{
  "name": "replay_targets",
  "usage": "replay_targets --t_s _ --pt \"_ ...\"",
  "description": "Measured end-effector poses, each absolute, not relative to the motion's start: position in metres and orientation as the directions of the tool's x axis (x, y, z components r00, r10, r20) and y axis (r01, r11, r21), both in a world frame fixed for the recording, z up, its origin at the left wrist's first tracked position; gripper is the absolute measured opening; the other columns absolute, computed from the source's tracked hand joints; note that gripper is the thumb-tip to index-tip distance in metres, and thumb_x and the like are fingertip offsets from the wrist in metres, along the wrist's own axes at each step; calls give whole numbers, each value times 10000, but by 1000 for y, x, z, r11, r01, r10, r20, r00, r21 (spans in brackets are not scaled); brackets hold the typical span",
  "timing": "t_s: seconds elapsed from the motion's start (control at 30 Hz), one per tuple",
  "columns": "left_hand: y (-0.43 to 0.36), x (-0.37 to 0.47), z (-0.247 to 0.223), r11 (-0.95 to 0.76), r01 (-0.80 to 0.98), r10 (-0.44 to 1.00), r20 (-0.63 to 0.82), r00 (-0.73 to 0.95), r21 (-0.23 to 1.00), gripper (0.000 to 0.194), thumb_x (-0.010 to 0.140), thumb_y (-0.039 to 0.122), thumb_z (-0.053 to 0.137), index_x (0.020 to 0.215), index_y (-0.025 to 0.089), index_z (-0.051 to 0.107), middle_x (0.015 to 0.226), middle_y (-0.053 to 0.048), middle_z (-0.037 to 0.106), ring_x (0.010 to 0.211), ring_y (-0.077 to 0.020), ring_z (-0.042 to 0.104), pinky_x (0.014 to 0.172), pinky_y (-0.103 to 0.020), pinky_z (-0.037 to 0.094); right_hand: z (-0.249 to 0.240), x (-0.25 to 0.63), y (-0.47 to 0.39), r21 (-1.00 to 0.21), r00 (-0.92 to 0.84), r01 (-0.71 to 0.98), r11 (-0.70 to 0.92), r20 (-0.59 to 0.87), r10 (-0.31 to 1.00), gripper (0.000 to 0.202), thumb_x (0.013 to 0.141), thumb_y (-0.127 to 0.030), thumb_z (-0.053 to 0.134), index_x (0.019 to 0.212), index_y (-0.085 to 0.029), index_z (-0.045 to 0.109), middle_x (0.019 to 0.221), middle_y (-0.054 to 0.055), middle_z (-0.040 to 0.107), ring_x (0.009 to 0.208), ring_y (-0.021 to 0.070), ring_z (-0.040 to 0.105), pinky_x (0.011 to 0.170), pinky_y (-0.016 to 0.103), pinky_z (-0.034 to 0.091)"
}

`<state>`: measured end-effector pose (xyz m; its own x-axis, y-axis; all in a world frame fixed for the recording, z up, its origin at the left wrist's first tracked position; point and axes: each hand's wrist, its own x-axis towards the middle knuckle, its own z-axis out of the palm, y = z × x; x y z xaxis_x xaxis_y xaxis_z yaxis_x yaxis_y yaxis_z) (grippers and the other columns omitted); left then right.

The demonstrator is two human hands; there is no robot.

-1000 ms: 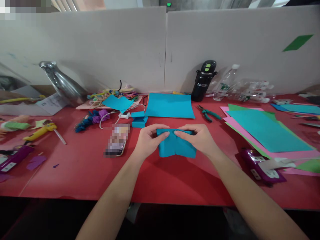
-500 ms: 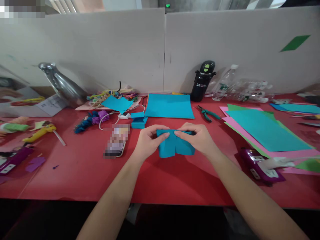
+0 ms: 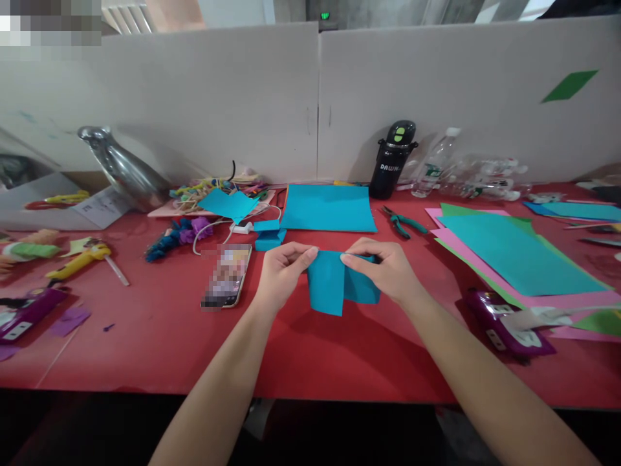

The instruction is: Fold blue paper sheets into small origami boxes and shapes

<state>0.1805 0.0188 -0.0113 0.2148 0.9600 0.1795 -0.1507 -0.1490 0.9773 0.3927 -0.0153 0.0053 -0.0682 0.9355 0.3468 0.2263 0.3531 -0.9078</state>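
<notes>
A folded piece of blue paper hangs between my two hands, above the red table. My left hand pinches its upper left corner between thumb and fingers. My right hand grips the top edge further right, thumb in front. The left flap hangs lower than the right part, and a vertical edge divides them. Part of the right side is hidden behind my right fingers. Just beyond my left hand stands a small folded blue paper piece. A phone lies left of that hand.
Blue sheets lie at the back centre, near a black bottle and pliers. Coloured paper and a purple power strip are at right. A yellow glue gun and a steel jug are at left.
My left hand has shifted slightly left, to the paper's corner. The left flap now hangs lower and its front shows more fully. My right hand stays nearly in place.
</notes>
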Motion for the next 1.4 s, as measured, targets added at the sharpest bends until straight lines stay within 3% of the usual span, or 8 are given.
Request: replay_targets --t_s 0.17,0.27,0.4,0.6,0.8,1.0,1.2,1.4 --pt "18 179 -9 -81 -115 910 121 396 990 432 815 428 755 1157 168 702 893 -79 748 770 -189 685 700 -295 550 5 395 -14 -909 -11 223 353 360 933 117 821 -325 740 749 -233 743 806 27 699 754 184 619 707 338 490" --pt "18 180 -8 -147 -58 911 158 380 987 319 837 458 720 919 150 740 808 -59 720 731 -180 660 675 -287 530 5 395 -13 -904 17 231 359 373 928 121 820 -327 738 741 -235 738 801 26 694 757 187 619 713 343 493" --pt "17 182 -8 -209 46 946 190 263 977 356 844 467 707 683 152 671 612 3 590 585 -123 543 563 -247 455 4 394 -13 -898 49 228 376 396 917 97 820 -317 741 758 -243 748 805 22 695 768 188 623 728 347 492" --pt "15 182 -7 -211 66 916 174 361 975 326 871 473 666 816 153 692 738 -28 647 670 -149 571 611 -263 464 2 398 -11 -888 142 241 391 431 891 96 826 -304 739 751 -244 747 791 16 692 777 189 619 739 351 485" --pt "15 188 -11 -390 365 920 340 195 845 462 897 503 613 586 177 513 524 38 381 516 -101 353 480 -254 252 4 398 -11 -884 186 260 388 440 878 96 820 -321 742 757 -248 745 797 15 688 784 196 629 741 356 486" --pt "17 188 -14 -458 340 878 356 321 822 199 910 331 602 778 185 635 740 -4 651 688 -149 566 618 -248 406 3 401 -9 -885 258 258 388 450 855 100 805 -333 754 750 -250 741 799 8 693 789 199 633 760 364 491" --pt "15 186 -12 -396 421 914 304 270 816 403 927 464 580 632 192 546 538 29 548 526 -121 494 549 -251 349 2 404 -6 -888 291 259 381 447 846 107 794 -341 760 750 -245 745 789 10 701 774 201 630 745 366 492" --pt "14 182 -8 -448 380 871 299 391 809 421 937 452 570 621 188 483 571 31 492 564 -115 455 575 -261 332 1 407 -5 -919 289 220 328 383 878 116 773 -355 776 742 -245 758 784 10 712 788 202 629 763 364 483"
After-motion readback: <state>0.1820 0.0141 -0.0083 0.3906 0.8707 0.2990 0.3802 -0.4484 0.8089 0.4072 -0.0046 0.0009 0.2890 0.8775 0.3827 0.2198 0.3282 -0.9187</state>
